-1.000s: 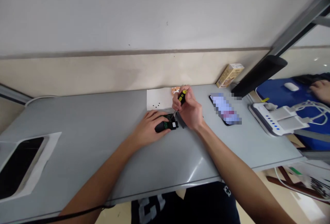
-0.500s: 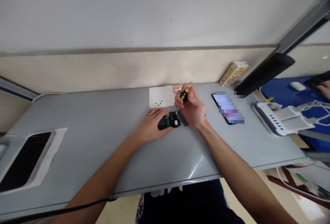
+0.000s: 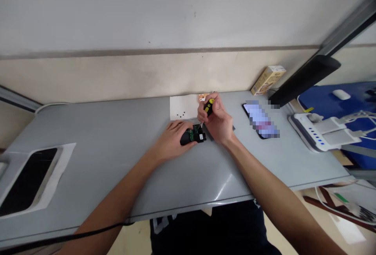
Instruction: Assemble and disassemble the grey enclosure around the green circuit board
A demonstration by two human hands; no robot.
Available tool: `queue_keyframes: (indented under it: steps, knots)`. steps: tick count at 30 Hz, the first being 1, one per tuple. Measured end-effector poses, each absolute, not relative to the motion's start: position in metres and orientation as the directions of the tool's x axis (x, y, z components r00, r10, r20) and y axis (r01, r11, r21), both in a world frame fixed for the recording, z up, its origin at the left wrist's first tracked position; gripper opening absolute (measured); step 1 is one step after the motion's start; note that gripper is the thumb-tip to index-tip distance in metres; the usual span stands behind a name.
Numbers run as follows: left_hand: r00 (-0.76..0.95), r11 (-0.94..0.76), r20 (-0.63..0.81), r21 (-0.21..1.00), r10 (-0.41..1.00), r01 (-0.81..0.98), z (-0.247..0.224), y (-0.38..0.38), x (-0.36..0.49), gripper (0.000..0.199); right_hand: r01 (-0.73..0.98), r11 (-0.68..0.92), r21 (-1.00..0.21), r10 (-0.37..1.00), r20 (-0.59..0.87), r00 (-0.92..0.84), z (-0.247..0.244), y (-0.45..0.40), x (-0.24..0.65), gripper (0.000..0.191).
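My left hand (image 3: 172, 141) rests over a small black device with an exposed green circuit board (image 3: 193, 135), pressing it to the table. My right hand (image 3: 216, 120) grips a yellow-and-black screwdriver (image 3: 208, 108) just above the device, its thin metal shaft pointing down at the board. Whether the tip touches the board is hard to tell. A dark grey flat piece (image 3: 210, 132) lies partly hidden under my right hand. Behind my hands is a white paper sheet (image 3: 180, 108) holding several tiny black screws.
A grey table (image 3: 117, 125) holds a pixelated phone (image 3: 260, 120), a cardboard box (image 3: 268, 80) and a small orange sticker (image 3: 202, 97). A white charging hub (image 3: 320, 133) stands right, beside a blue mat (image 3: 329, 90). A dark cut-out (image 3: 28, 180) sits left.
The black device has turned a little, and more of its green board shows. The screwdriver stays over it in my right hand. The whole view has drifted slightly, and a hand at far right has left view.
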State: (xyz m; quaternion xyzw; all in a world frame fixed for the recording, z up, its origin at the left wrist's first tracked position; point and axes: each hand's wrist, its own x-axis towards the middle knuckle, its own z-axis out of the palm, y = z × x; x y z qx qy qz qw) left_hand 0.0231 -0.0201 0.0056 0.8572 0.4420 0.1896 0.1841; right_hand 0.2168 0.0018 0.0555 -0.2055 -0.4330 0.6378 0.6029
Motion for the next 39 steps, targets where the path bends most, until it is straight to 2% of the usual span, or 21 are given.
queue_keyframes:
  steps: [18, 39]
  knots:
    - [0.539, -0.549, 0.166, 0.459, 0.826, 0.699, 0.0105, -0.0215, 0.0262, 0.039, -0.538, 0.118, -0.835, 0.956, 0.241, -0.165, 0.0588, -0.0009, 0.2159, 0.037]
    - [0.554, -0.575, 0.193, 0.448, 0.81, 0.685, 0.0103, -0.0216, 0.0256, 0.036, -0.569, 0.123, -0.813, 0.962, 0.239, -0.133, 0.0572, -0.0021, 0.2132, 0.037]
